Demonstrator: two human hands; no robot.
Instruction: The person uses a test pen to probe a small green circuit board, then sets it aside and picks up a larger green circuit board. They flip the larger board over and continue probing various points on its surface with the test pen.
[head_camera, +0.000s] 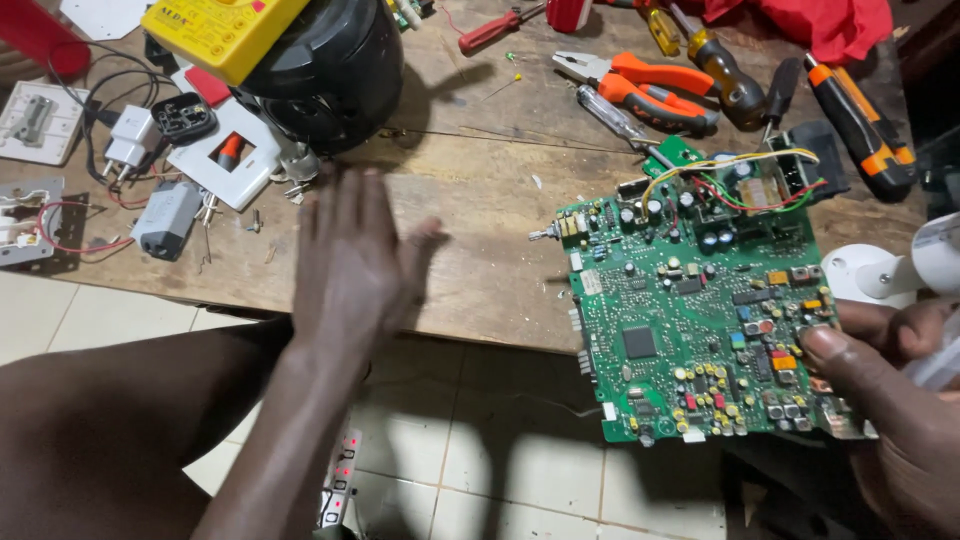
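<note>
Right hand (900, 400): we see its grip pinching a flat green circuit board (700, 310), densely studded.
Left hand (350, 260): grip released, fingers flat, blurred over the rough wooden counter (490, 190).

The workbench (480, 210) is bare, rough wood, scuffed and stained. The green circuit board (690, 320) looks glossy, dotted with shiny metal solder and small plastic parts. The pliers (640, 85) have dull metal jaws and smooth orange-and-black rubbery grips. A round black casing (330, 75) shines like polished plastic; the yellow meter (220, 30) is matt plastic. Red cloth (810, 22) lies crumpled. The floor tiles (450, 440) are pale and smooth.
</note>
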